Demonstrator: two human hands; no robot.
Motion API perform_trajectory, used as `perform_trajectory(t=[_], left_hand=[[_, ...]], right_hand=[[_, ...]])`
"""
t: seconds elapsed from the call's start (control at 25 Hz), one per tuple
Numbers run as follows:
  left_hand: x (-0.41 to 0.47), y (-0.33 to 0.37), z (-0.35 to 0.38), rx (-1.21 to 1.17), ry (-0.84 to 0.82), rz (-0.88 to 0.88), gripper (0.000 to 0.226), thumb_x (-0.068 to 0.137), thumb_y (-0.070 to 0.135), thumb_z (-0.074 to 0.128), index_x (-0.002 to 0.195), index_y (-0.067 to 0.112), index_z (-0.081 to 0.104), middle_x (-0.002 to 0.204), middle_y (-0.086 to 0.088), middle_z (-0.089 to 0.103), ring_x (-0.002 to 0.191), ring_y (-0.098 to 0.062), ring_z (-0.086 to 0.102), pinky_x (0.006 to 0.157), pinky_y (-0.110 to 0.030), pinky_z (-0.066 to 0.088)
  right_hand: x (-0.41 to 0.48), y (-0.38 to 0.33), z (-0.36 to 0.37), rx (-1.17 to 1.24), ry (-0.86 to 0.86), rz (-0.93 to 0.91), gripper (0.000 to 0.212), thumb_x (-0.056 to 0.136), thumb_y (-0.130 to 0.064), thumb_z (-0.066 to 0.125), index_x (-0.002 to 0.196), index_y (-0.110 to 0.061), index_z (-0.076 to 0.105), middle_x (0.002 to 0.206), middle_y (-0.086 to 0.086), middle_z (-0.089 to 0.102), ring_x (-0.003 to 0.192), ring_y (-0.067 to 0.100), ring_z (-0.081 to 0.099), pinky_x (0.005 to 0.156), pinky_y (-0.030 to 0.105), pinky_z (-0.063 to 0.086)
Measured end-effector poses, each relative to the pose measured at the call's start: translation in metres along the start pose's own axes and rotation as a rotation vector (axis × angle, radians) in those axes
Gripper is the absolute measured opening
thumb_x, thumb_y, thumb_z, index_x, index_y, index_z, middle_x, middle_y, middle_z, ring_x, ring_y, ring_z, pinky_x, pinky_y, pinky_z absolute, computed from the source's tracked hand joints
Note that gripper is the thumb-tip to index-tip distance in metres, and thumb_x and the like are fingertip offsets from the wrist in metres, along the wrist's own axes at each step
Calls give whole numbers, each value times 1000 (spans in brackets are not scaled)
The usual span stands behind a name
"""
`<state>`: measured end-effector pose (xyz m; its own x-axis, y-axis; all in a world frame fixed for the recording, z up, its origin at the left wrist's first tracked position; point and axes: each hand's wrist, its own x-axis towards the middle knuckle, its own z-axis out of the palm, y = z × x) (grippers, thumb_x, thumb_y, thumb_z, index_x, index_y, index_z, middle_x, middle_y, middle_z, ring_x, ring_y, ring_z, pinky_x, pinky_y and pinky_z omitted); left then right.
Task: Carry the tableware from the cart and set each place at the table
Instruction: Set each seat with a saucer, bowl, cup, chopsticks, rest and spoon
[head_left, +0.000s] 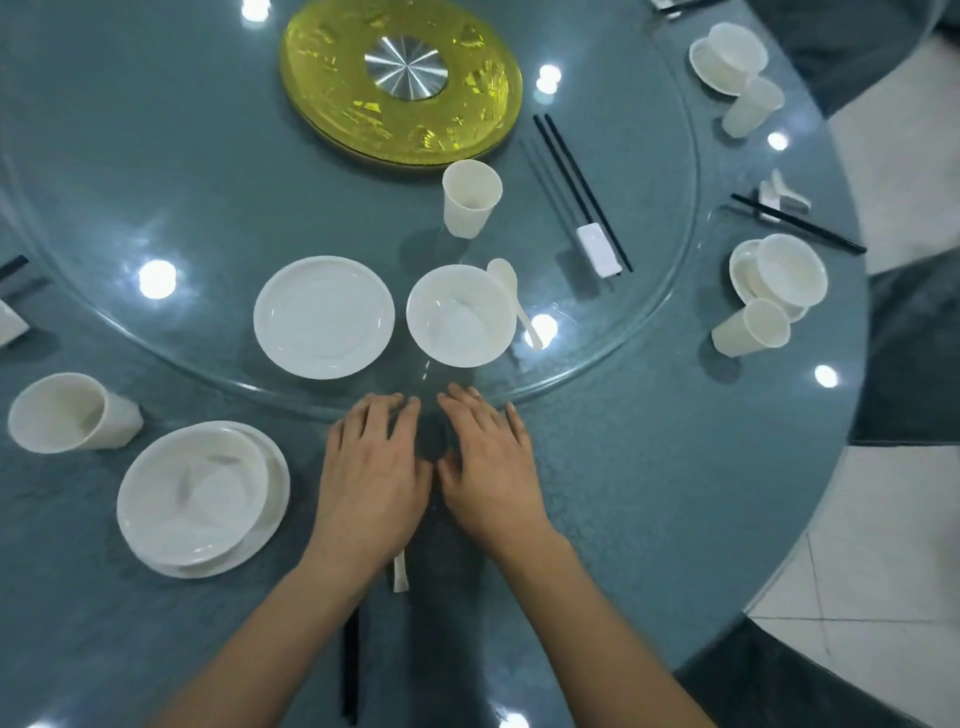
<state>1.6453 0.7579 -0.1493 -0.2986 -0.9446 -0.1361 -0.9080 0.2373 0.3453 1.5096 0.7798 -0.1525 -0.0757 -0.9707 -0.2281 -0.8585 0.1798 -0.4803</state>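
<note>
Resting palms down on a round blue-grey table (649, 493), the person's left hand (371, 483) and right hand (488, 467) lie side by side at lower centre of the frame. The fingers of both are straight, slightly spread and grasp nothing, and the fingertips reach the rim of a glass turntable (208, 182). On the turntable just above the hands sit the pieces of one place setting. An empty white plate (323, 317) is at centre left, with a white bowl (461, 315) just beside it to the right. A white spoon (514, 296) lies along the bowl's right side, and a white cup (470, 205) stands above the bowl. Black chopsticks (582, 192) lie to the upper right, their near ends on a white rest (598, 248). A gold disc (400, 83) with a metal hub fills top centre. At lower left a second bowl (195, 493) sits on a plate, with a second cup (67, 413) above and left of it. Beneath the left wrist a small white piece (400, 571) and a dark chopstick pair (350, 670) show only partly; what the white piece is cannot be told. Along the right edge of the table a third bowl (789, 270) sits on a plate with a third cup (750, 328) near it, and a fourth bowl (735, 52) sits at upper right.
</note>
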Motion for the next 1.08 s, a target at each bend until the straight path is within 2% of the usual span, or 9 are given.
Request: perform_trajectory(t=[0.32,0.56,0.72,0.96,1.08], left_hand=[[6,42,17,-69,-24,-23,61,84,20,64,143,12,51,141,-8,51,132,-29,44,104,-48,43],[12,72,24,-64,-48,-52,66,88,24,61,150,19,43,148,-3,44,137,-24,36,110,-41,34],[15,89,32,-73,-29,-81,67,85,21,62,150,20,43,148,-1,43,136,-23,37,109,-42,35],[20,119,45,-93,7,-158,68,85,17,65,150,19,43,148,-2,42,138,-22,37,111,-45,38],[22,131,49,-123,20,-175,69,84,15,67,150,18,44,147,-2,43,138,-23,38,112,-48,38]], right_hand=[[-1,39,-17,49,47,34,63,86,-15,53,148,-24,45,160,-10,37,152,7,23,126,43,4],[6,76,-26,63,128,-31,60,83,-12,58,142,-23,53,154,-9,46,147,9,34,125,45,18],[11,97,-33,76,193,-92,56,82,-10,58,136,-23,57,149,-9,53,143,8,40,123,45,23],[17,125,-42,73,209,-164,58,83,-25,33,136,-24,57,149,-10,52,144,9,39,121,46,25],[19,136,-47,81,202,-181,59,84,-27,30,137,-24,57,149,-11,52,144,8,39,121,47,26]])
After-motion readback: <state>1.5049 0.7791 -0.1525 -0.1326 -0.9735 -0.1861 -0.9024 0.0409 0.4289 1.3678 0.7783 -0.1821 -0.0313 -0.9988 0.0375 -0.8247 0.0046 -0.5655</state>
